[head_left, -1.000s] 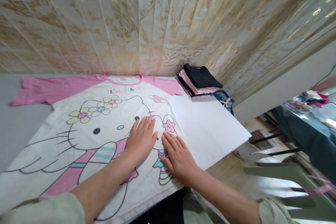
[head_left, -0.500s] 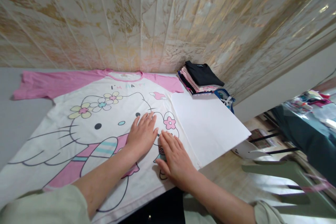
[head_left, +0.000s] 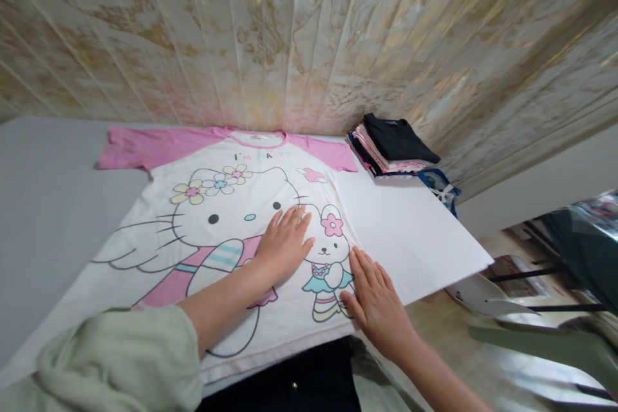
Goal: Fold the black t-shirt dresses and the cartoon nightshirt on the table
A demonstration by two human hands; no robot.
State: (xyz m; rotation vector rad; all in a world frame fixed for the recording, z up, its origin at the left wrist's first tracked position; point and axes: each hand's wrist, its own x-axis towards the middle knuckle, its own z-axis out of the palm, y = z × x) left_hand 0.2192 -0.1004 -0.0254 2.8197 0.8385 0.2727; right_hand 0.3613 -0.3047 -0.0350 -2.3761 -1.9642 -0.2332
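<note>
Lying flat across the grey desk (head_left: 53,206) is one shirt (head_left: 212,219) — white body, two pink sleeves, pink neckline, a large cartoon cat with flowers printed on the front, a small bunny figure beside it. Two hands press on it: the left hand (head_left: 284,244) palm-down on the print, fingers spread flat, pinching nothing; the right hand (head_left: 376,299) flat at the shirt's right edge, fingers together and extended. One smooth white board (head_left: 415,238), rectangular, lies just beside the shirt. One stack (head_left: 393,148) of folded clothes, black on top, sits by the marbled wall (head_left: 338,32). Soft cotton, few wrinkles.
</note>
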